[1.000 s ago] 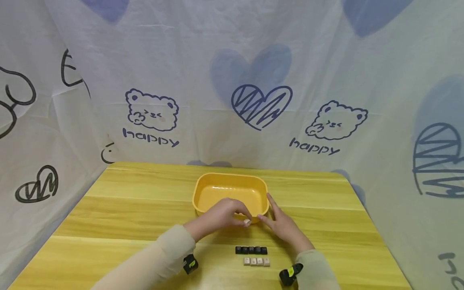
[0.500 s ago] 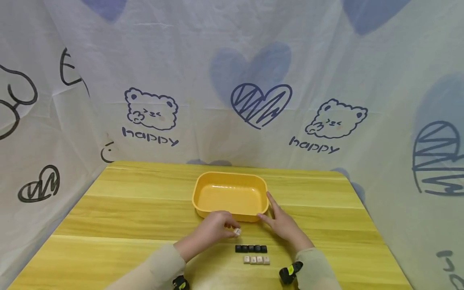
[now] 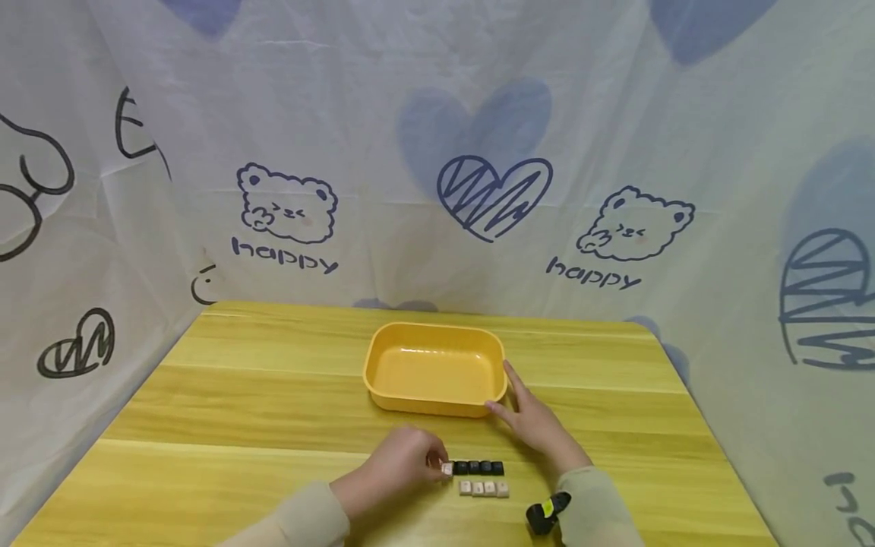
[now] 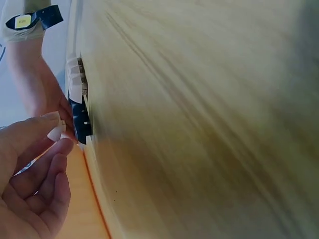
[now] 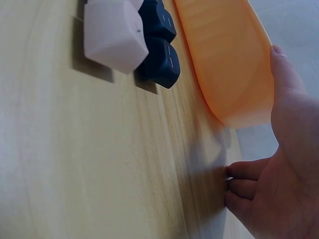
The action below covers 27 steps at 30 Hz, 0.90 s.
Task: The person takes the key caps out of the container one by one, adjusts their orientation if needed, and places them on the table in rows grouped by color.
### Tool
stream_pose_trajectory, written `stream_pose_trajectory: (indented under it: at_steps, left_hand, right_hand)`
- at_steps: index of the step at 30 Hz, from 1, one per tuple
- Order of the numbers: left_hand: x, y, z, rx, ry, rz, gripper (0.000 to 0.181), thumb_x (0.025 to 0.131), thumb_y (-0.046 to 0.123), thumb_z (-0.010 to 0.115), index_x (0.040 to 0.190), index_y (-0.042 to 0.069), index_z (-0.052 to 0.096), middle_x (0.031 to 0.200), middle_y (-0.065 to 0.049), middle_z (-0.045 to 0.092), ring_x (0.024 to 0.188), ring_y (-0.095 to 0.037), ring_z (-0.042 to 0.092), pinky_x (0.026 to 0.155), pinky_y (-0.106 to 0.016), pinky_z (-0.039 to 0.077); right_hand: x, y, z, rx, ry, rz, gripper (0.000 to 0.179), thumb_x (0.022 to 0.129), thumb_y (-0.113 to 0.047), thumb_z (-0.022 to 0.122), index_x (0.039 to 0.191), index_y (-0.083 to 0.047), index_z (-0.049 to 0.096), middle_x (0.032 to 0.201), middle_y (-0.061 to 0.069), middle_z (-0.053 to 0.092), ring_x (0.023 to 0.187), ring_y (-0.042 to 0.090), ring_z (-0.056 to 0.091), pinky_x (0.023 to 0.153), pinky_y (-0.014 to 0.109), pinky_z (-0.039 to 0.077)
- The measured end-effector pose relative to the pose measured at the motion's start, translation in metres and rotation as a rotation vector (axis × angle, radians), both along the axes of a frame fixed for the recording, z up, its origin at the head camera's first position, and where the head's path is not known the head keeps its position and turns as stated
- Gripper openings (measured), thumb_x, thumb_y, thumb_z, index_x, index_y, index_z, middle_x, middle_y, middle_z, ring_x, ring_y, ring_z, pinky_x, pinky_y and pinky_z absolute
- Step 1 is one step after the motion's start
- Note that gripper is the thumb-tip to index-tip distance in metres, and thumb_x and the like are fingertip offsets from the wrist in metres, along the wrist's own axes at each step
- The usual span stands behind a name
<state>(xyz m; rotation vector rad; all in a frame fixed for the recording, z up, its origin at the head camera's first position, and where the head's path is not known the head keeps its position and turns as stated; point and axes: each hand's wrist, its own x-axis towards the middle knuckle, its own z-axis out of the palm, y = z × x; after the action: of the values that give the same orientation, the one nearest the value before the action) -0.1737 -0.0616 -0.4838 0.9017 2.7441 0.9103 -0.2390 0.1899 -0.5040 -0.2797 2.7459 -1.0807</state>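
Observation:
In the head view, my left hand [image 3: 402, 465] pinches a small white keycap [image 4: 56, 132] between thumb and fingertips. That keycap overlaps the left end of a row of black keycaps [image 3: 475, 468], hiding the end one. Just in front lies a row of several white keycaps [image 3: 484, 489]. My right hand [image 3: 536, 430] rests at the front right corner of a yellow plastic basin [image 3: 431, 407]. Its thumb lies on the rim and its other fingers are extended along the side, as the right wrist view also shows.
The basin's inner floor [image 3: 432, 376] shows bare. Everything stands on a wood-grain table [image 3: 260, 380]. Behind and beside it hangs a white cloth [image 3: 383, 152] printed with hearts and bears.
My left hand has drawn back from the basin's front rim toward me, carrying the white keycap down to the left end of the black row. The right hand has stayed in place.

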Motion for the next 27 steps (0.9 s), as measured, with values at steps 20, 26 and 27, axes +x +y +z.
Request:
stream_pose_trajectory:
  at_steps: [20,26,27]
  left_hand:
    - [0.001,0.008,-0.008,-0.206,0.115,-0.107,0.013,0.076,0.032,0.083,0.077,0.022,0.075,0.061,0.023,0.056,0.057,0.008,0.048,0.061,-0.015,0.043]
    - [0.003,0.01,-0.008,-0.22,0.152,-0.107,0.014,0.075,0.035,0.083,0.079,0.024,0.076,0.063,0.023,0.059,0.058,0.008,0.048,0.062,-0.016,0.042]
    - [0.003,0.011,-0.008,-0.221,0.158,-0.108,0.014,0.075,0.035,0.083,0.079,0.024,0.076,0.064,0.023,0.059,0.059,0.008,0.048,0.062,-0.016,0.043]
  right_hand:
    - [0.0,0.001,0.0,-0.008,-0.009,-0.003,0.091,0.091,-0.062,0.054,0.158,-0.028,0.004,0.154,0.022,0.025,0.131,0.05,0.036,0.105,0.063,0.028]
    - [0.0,0.001,0.0,-0.003,-0.005,0.0,0.09,0.091,-0.063,0.053,0.158,-0.03,0.003,0.155,0.022,0.025,0.131,0.05,0.037,0.105,0.063,0.028]
    - [0.0,0.002,0.0,-0.001,-0.005,0.0,0.09,0.091,-0.063,0.053,0.158,-0.03,0.003,0.155,0.022,0.024,0.131,0.05,0.037,0.105,0.063,0.029]
